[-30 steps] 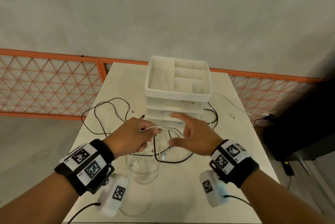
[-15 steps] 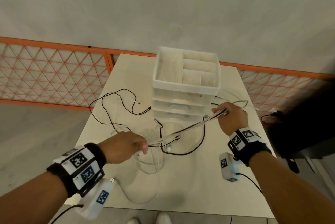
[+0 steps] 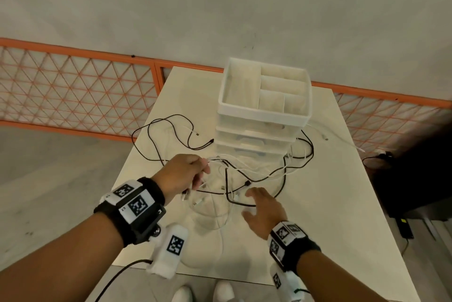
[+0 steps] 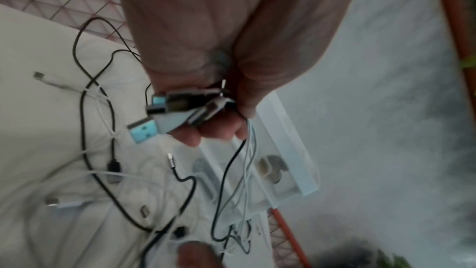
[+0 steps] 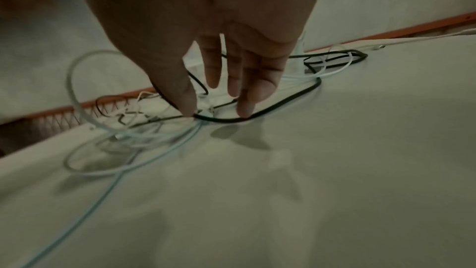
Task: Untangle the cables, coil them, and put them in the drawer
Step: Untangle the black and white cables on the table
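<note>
Your left hand (image 3: 182, 174) is fisted on a bundle of thin white and black USB cables (image 4: 239, 170); its fingers (image 4: 219, 129) are curled tight round the strands. The plug ends (image 4: 159, 113) stick out on the thumb side and the strands trail off the fingertips toward the drawer unit.

Your right hand (image 3: 265, 211) has fingers (image 5: 247, 89) straight and spread, holding nothing. The thumb tip and one fingertip come down right at a loop of thick black cable (image 5: 283, 103) lying flat on the white bench (image 3: 330, 203); whether they touch it I can't tell.

The rest of the tangle lies between your two hands and just beyond the fingertips. A loose thin black cable (image 3: 168, 137) loops out past your left knuckles, close to the bench's left edge. More loops wrap round the right base of the white plastic drawer unit with open top tray (image 3: 264, 115), straight ahead of your fingers; its drawers are shut.

Bare bench runs right of your right hand out to the right edge, and also from your wrists to the near edge. An orange mesh fence (image 3: 73, 91) runs behind the far edge.
</note>
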Demonstrator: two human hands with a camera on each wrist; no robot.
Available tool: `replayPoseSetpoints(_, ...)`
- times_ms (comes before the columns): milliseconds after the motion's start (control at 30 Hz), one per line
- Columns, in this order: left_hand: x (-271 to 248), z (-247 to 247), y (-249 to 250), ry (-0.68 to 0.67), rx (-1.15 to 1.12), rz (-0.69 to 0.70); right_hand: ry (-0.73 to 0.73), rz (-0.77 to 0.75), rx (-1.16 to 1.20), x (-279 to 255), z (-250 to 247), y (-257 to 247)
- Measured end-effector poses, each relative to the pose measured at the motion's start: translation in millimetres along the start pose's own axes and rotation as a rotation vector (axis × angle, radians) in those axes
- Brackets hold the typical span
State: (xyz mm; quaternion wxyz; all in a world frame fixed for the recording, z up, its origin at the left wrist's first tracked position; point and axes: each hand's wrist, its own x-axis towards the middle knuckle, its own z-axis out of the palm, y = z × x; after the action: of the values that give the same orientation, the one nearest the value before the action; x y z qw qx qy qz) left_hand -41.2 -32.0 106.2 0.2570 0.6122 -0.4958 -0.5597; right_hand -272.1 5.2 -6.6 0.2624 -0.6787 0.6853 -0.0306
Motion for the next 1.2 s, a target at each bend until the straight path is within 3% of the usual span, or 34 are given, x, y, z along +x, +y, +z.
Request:
replayPoseSetpoints(167, 1.7, -0.8, 12.0, 0.048, -0.099, 0.025, -0.142, 0.016, -0.332, 10.1, 2.2, 1.6)
replayPoseSetpoints(300, 3.3, -4.1, 14.0, 0.094, -0.164, -0.026, -0.159, 0.015, -0.225, 3.5, -26.4, 11.9)
replayPoseSetpoints(367, 6.2, -3.8, 14.9, 0.125, -0.202, -0.070, -0.065, -0.033, -0.024, 1.8, -54.4, 12.0)
replayPoseSetpoints(467, 11.6, 3.1, 19.0, 0.124, -0.356, -0.102, 0.224, -0.153, 0.246, -1.9, -113.2, 2.4)
replayPoseSetpoints(600, 16.3, 19.8, 41.0, 0.008, -0.607, -0.078, 0.461, -0.195, 0.554, -8.3, -186.5, -13.9)
replayPoseSetpoints(767, 13.3, 44.9, 75.6, -0.084, -0.633, 0.062, 0.490, -0.221, 0.955, -17.1, -218.6, -37.4)
replayPoseSetpoints(967, 7.2, 96.9, 85.0, -0.259, -0.312, 0.264, 0.460, -0.338, 1.117, -9.5, -220.9, -64.7)
replayPoseSetpoints(1067, 9.7, 105.4, 68.7, -0.258, -0.207, 0.240, 0.598, -0.325, 1.150, -1.9, -240.6, -59.2)
replayPoseSetpoints(1200, 13.6, 99.1, 42.7, -0.278, -0.251, 0.153, 0.796, -0.251, 1.144, 12.4, -273.7, -30.2)
